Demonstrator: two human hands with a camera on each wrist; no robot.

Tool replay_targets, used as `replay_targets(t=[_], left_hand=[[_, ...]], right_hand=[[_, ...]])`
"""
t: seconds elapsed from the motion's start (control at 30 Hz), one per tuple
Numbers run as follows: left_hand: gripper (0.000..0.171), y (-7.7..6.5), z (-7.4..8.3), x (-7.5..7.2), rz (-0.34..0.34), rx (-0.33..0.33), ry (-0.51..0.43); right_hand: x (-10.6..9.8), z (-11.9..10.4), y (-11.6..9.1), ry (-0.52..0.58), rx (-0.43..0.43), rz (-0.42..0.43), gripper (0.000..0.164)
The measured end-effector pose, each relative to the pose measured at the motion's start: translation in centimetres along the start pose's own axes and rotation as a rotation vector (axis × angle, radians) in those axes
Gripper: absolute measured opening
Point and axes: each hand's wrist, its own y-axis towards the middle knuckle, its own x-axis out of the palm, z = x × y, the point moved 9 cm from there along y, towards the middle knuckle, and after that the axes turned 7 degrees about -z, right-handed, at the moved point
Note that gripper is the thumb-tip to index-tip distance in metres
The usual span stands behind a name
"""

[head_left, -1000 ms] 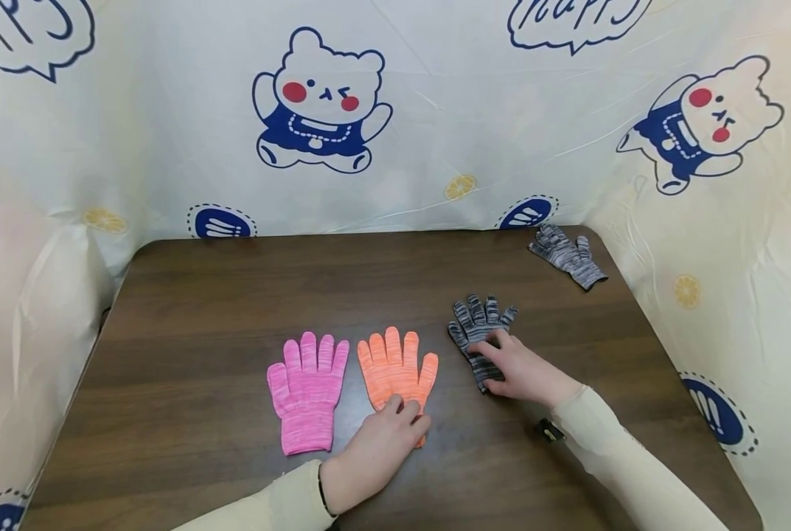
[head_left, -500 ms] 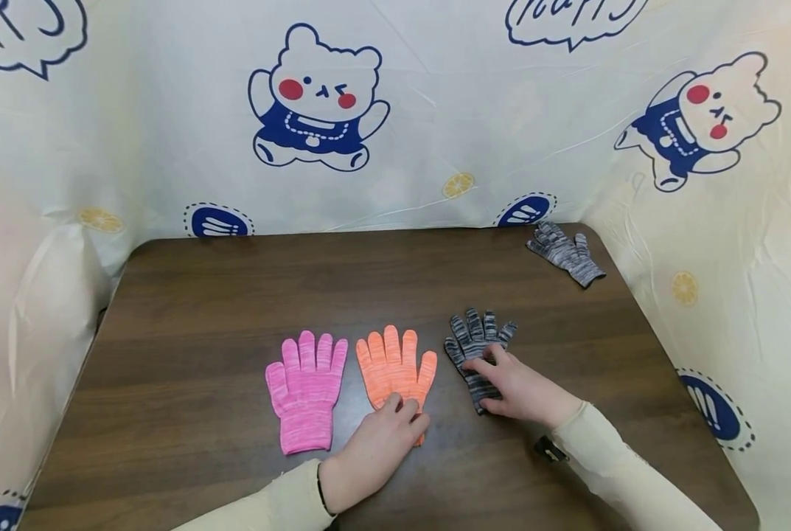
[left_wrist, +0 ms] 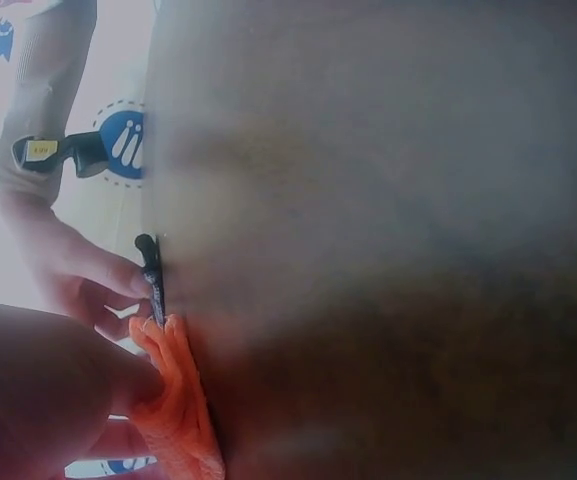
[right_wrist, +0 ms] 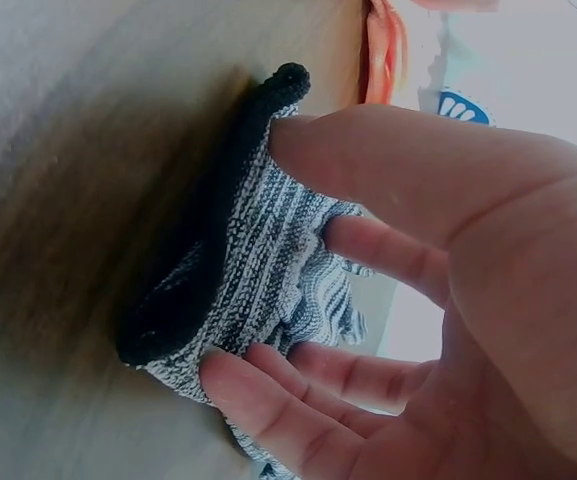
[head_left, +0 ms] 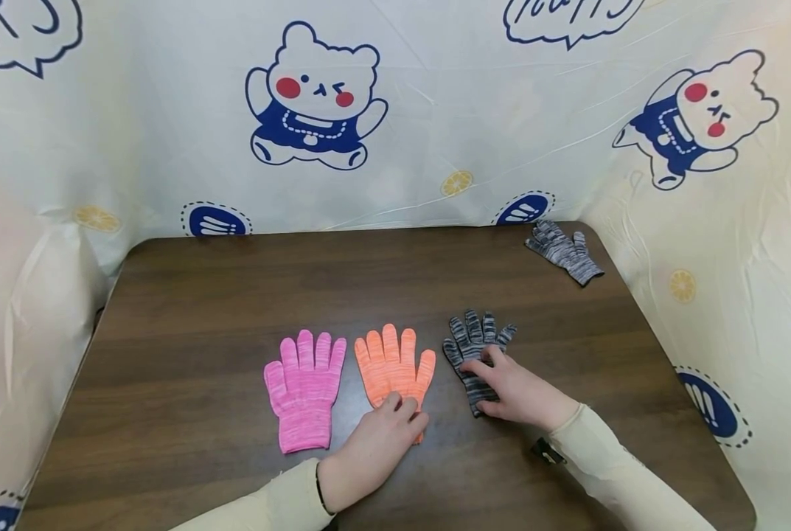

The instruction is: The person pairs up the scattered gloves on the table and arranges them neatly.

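The dark grey striped glove (head_left: 469, 348) is located right of centre on the brown table (head_left: 203, 310), with its fingers directed to the far side. It is contacted by the right hand (head_left: 524, 391); thumb and fingertips are set apart, laid across the knit near the cuff. The cuff opening is seen gaping in the right wrist view. The orange glove (head_left: 391, 361) is positioned to the left, also with fingers directed far. Its near end is partly covered by the left hand (head_left: 377, 453), whose fingers are bent over the fabric; whether the cuff is pinched cannot be told. The pink glove (head_left: 305, 391) is laid flat just left of the orange glove. The lighter grey glove (head_left: 564, 253) is placed at the far right corner, angled.
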Motion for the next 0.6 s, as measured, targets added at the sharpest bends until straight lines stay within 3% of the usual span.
replay_targets(t=[0.6], left_hand=[[0.020, 0.02, 0.02, 0.08, -0.007, 0.001, -0.009]], right_hand=[[0.43, -1.01, -0.53, -0.032, -0.040, 0.027, 0.048]])
